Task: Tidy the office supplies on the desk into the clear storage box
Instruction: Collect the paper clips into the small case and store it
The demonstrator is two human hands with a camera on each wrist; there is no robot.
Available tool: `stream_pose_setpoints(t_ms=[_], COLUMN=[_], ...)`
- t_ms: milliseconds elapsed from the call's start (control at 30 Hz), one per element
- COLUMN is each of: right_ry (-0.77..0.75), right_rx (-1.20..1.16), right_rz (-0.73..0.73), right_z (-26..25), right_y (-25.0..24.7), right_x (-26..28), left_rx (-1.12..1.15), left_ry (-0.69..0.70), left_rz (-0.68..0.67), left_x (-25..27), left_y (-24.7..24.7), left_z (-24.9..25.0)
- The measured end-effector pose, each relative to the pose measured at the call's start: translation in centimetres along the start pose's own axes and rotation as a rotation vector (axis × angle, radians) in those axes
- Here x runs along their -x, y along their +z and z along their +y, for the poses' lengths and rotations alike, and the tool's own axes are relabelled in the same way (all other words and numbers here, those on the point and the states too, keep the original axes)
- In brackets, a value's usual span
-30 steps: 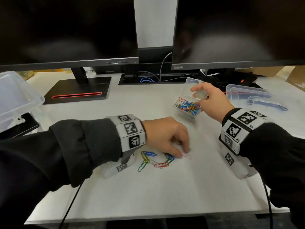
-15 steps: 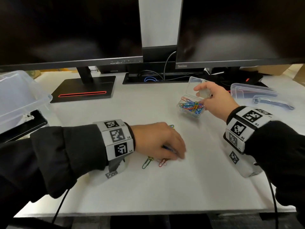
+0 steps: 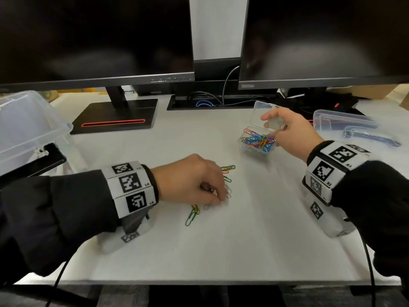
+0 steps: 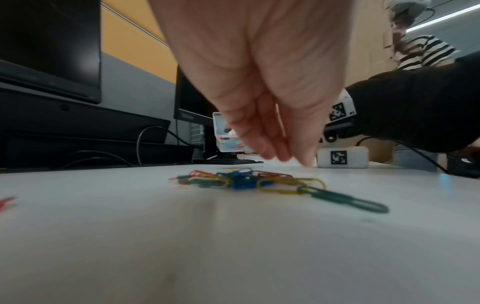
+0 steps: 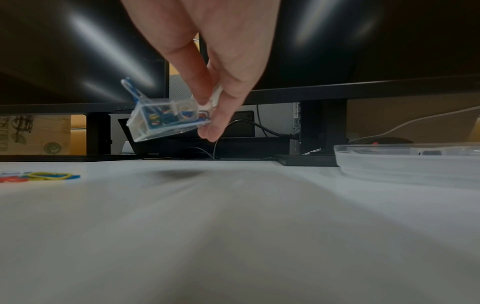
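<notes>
Loose coloured paper clips [image 3: 228, 168] lie mid-desk, a green one [image 3: 192, 216] nearest me. My left hand [image 3: 222, 196] hovers over them. In the left wrist view its fingertips [image 4: 283, 156] point down, bunched together, just beyond the clip pile [image 4: 244, 181], with nothing seen between them. My right hand [image 3: 269, 127] pinches a small clear clip box [image 3: 257, 142], full of clips, its lid standing open. In the right wrist view the clip box [image 5: 166, 119] hangs tilted above the desk. The big clear storage box [image 3: 33, 129] sits at the far left.
Two dark monitors [image 3: 99, 36] stand along the back, the left one's stand base [image 3: 115, 120] on the desk. A shallow clear container [image 3: 343, 122] with a blue-handled item [image 3: 371, 136] lies at the right. Cables [image 3: 203, 100] run behind.
My left hand has slid over the loose clips and drawn them closer together. My right hand has kept hold of the small clip box in about the same spot.
</notes>
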State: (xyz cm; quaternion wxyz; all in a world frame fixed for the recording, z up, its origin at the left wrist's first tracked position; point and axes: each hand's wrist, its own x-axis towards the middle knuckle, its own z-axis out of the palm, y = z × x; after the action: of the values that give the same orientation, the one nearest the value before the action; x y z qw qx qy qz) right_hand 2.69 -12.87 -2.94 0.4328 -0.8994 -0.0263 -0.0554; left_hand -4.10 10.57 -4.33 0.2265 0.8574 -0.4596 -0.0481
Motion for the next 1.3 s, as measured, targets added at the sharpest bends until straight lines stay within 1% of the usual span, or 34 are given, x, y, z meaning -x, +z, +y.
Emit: stream_pose_setpoints(t_ms=[67, 167, 200, 233, 300, 333, 433, 467, 500, 567, 600, 633, 667, 733, 800, 867, 967, 1067, 1167, 1233, 1300], right_ry=[0.001, -0.004, -0.009, -0.015, -0.021, -0.019, -0.023, -0.023, -0.024, -0.025, -0.026, -0.028, -0.028, -0.028, -0.029, -0.044, -0.064, -0.054, -0.039, -0.032, -0.029], right_rx=[-0.005, 0.004, 0.007, 0.006, -0.002, -0.004, -0.008, -0.009, -0.01, -0.011, -0.013, -0.015, -0.012, -0.011, -0.022, -0.023, -0.026, -0.025, 0.004, 0.009, 0.023], right_rz=[0.0, -0.008, -0.01, -0.011, -0.009, -0.008, -0.005, -0.006, -0.007, -0.012, -0.013, -0.011, -0.009, -0.009, -0.027, -0.063, -0.158, -0.262, -0.313, -0.332, -0.35], right_z=[0.1, 0.2, 0.2, 0.2, 0.2, 0.2, 0.1, 0.1, 0.1, 0.1, 0.2, 0.1, 0.1, 0.1, 0.1, 0.1, -0.2, -0.4, -0.4, -0.3, -0.3], right_y=[0.0, 0.2, 0.2, 0.3, 0.5, 0.6, 0.7, 0.8, 0.8, 0.7, 0.7, 0.6, 0.6, 0.6, 0.6, 0.7, 0.8, 1.0, 1.0, 1.0, 1.0], right_x=[0.0, -0.2, -0.3, -0.4, -0.7, -0.8, -0.9, -0.9, -0.8, -0.7, -0.7, -0.7, -0.7, -0.7, -0.7, -0.6, -0.4, 0.0, 0.1, 0.0, -0.1], left_rx=[0.07, 0.151, 0.15, 0.119, 0.033, 0.005, -0.022, -0.029, -0.046, -0.076, -0.097, -0.125, -0.146, -0.135, -0.082, -0.008, 0.068, 0.078, 0.038, 0.03, 0.058], left_ry=[-0.033, -0.078, -0.086, -0.074, -0.044, -0.06, -0.193, -0.248, -0.311, -0.451, -0.482, -0.478, -0.452, -0.376, -0.333, -0.335, -0.331, -0.347, -0.382, -0.38, -0.354], left_rz=[-0.027, -0.173, -0.191, -0.178, -0.104, -0.07, 0.058, 0.076, 0.043, -0.161, -0.263, -0.334, -0.366, -0.337, -0.258, -0.191, -0.163, -0.138, -0.09, -0.024, 0.106], left_x=[1.0, 2.8, 3.0, 3.0, 2.4, 2.0, 0.4, -0.2, -0.8, -1.8, -2.1, -2.2, -2.2, -2.0, -1.5, -1.0, -0.7, -1.0, -1.3, -1.4, -1.8], left_y=[-0.3, 0.2, 0.3, 0.3, 0.1, -0.2, -1.2, -1.4, -1.4, -1.4, -1.2, -1.0, -0.9, -0.9, -1.1, -1.4, -1.8, -2.0, -2.1, -2.2, -2.4], left_z=[0.2, 0.6, 0.5, 0.3, -0.3, -0.6, -1.1, -1.3, -1.5, -1.6, -1.6, -1.7, -1.6, -1.6, -1.8, -2.4, -2.9, -3.2, -3.3, -3.2, -2.9])
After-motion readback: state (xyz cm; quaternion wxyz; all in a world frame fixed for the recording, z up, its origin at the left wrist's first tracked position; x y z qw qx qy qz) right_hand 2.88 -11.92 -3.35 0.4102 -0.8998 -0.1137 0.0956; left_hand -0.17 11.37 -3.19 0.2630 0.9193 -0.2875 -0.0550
